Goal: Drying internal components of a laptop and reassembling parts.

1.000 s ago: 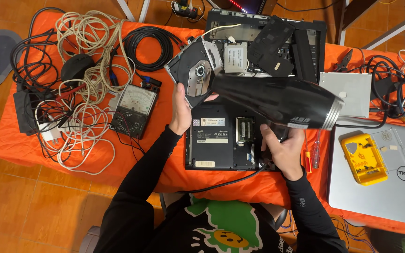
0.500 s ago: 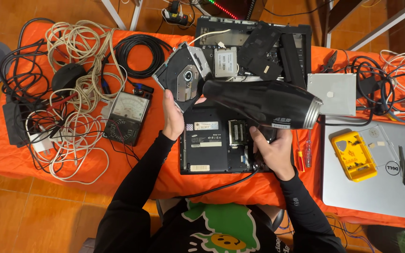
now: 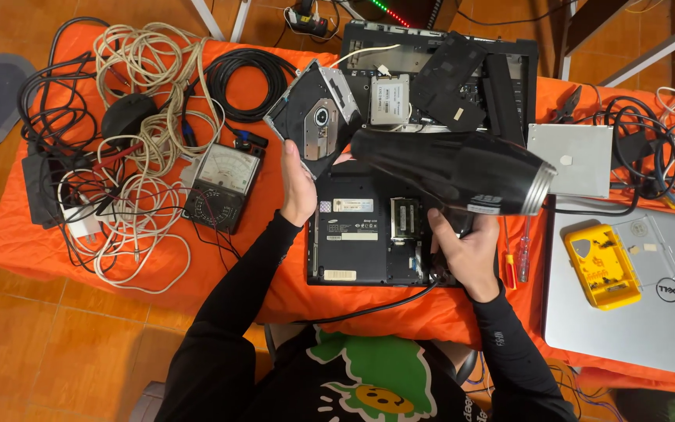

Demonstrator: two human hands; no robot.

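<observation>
Your right hand [image 3: 470,254] is wrapping its grip around the handle of a black hair dryer [image 3: 455,172], holding it level above the table [image 3: 56,250] with its silver-ringed nozzle pointing toward your right. The dryer is hovering over the upper edge of an upturned black laptop [image 3: 376,234], which is lying base-up on the orange cloth directly in front of you, with its memory slot exposed. Your left hand [image 3: 298,187] is holding an optical disc drive [image 3: 314,125] by its lower edge, fingers pressed together on it, tilting it up just beside the dryer's rear end. Behind the laptop, another opened black chassis [image 3: 447,78] is sitting with a small silver drive [image 3: 390,100] lying in it. To your left, an analog multimeter [image 3: 223,186] is resting among white cables [image 3: 142,141], with a black cable coil [image 3: 251,82] near it. On your right, a yellow case [image 3: 603,266] is lying on a closed silver laptop [image 3: 626,312], and a red-handled screwdriver [image 3: 523,258] is lying just beside your right hand.
</observation>
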